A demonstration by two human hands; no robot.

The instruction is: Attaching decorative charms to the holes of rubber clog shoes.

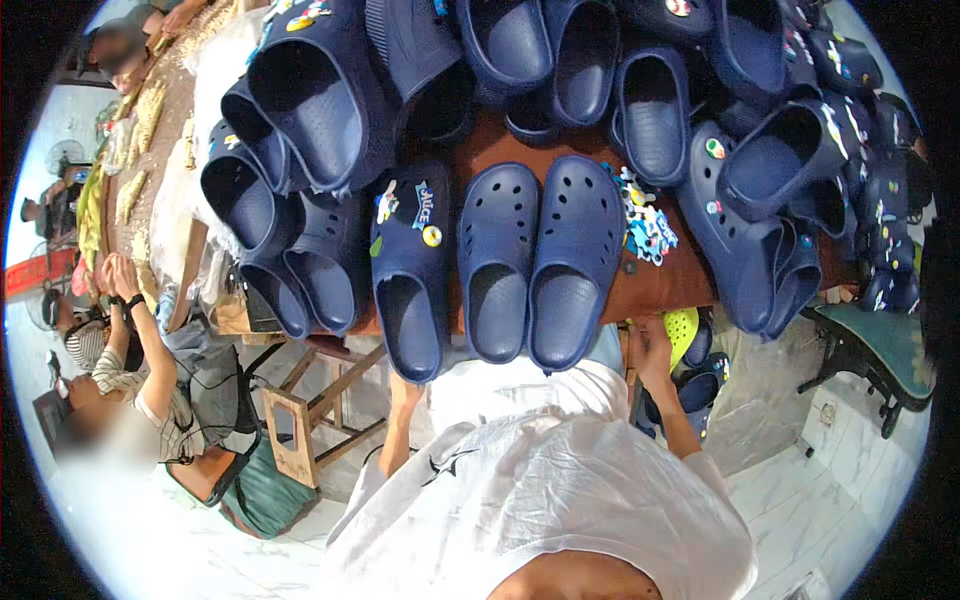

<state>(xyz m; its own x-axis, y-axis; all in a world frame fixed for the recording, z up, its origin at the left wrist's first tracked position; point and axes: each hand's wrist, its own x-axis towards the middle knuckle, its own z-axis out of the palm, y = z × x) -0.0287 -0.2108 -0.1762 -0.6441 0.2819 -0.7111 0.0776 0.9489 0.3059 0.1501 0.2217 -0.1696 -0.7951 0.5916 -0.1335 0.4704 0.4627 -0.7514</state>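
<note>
A pair of navy clogs point(497, 255) stands side by side at the near table edge, straight ahead of me. Just left of it lies a single navy clog point(409, 270) with colourful charms on its top. My left hand point(405, 392) hangs below that clog's heel; its fingers are hidden. Below the table edge, my right hand point(653, 345) has its fingers curled, and what they hold, if anything, is hidden. Close beside it is a yellow-green clog point(681, 335). A small heap of shoe charms point(648, 225) rests on the table right of the pair.
Many navy clogs point(755, 160) are piled along the back and both sides of the brown table point(485, 140). A wooden stool frame point(295, 430) stands on the floor to the left. Farther left a person point(140, 350) sits with raised hands. A dark green chair point(880, 350) is at right.
</note>
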